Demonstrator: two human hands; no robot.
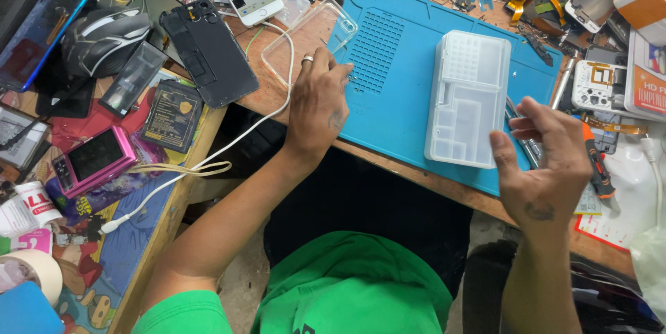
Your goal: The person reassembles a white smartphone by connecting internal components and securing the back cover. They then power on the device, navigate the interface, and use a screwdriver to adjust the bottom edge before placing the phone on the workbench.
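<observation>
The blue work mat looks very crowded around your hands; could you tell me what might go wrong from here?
The white parts tray lies near the blue mat's front edge beside the right hand; a knock might tip it off. The left hand rests by the white cable, which could snag and drag the clear phone case.

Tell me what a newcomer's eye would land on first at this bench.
The big blue work mat in the middle stands out first, with a white compartment tray lying on it. The left hand rests at the mat's left edge beside a clear phone case; the right hand hovers open, right of the tray.
</observation>
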